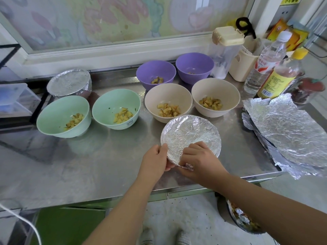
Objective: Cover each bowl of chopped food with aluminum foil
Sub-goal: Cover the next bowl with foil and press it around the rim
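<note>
A bowl wrapped in crinkled aluminum foil (190,134) stands near the front of the steel counter (88,165). My left hand (156,159) grips its near-left rim. My right hand (198,159) pinches the foil's loose edge at the near side. Several uncovered bowls hold chopped food: two green bowls (60,110) (115,103), two beige bowls (168,98) (215,93) and two purple bowls (155,71) (194,65). Another foil-covered bowl (69,82) sits at the back left.
A stack of foil sheets (290,131) lies at the counter's right end, overhanging the edge. Bottles (265,62), a beige container (241,68) and a clear jug (224,50) crowd the back right. A black wire rack (19,106) is at left. A bin (242,220) sits below.
</note>
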The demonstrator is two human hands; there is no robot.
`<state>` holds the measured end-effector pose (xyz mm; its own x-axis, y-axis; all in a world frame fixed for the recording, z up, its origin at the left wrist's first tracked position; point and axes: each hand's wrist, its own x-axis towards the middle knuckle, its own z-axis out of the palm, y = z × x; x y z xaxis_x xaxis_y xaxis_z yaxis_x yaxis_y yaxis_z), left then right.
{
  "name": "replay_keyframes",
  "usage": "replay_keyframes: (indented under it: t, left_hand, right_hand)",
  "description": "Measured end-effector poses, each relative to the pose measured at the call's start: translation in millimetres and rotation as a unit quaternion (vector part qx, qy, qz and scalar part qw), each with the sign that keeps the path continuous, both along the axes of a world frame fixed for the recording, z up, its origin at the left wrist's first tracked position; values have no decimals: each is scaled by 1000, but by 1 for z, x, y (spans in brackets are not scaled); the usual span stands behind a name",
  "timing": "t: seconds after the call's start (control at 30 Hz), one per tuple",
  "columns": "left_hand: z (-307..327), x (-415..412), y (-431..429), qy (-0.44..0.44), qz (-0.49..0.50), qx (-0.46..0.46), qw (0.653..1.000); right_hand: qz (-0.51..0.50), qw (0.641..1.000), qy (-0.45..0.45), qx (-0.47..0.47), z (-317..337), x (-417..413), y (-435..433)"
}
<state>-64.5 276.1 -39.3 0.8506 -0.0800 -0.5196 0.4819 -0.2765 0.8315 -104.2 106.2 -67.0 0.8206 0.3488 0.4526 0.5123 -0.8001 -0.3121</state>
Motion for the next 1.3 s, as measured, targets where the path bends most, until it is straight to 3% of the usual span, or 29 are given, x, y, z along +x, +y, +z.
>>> replay_keyframes:
  t: [0.2,0.43,0.77,0.87,1.07,1.3]
  left_hand:
    - [3,1,-1,-34,-34,58,997]
    - [10,-6,13,39,-4,33,999]
    - [3,-35,-12,4,-73,103,992]
    - [0,-30,-16,30,-77,111,990]
    - [14,-21,-26,176,-28,8,984]
    - [30,-22,-26,187,-28,-39,981]
  right_hand:
    - [10,1000,-3,-7,-4,1,-3]
    - [20,999,-10,-30,2,-2,-10]
    - [28,998,-47,-40,-9,-14,-25]
    - [42,996,-60,-42,-11,-13,-23]
    - [46,997,-58,-35,-12,-12,-21]
    - [39,998,-42,-19,-11,-11,-20]
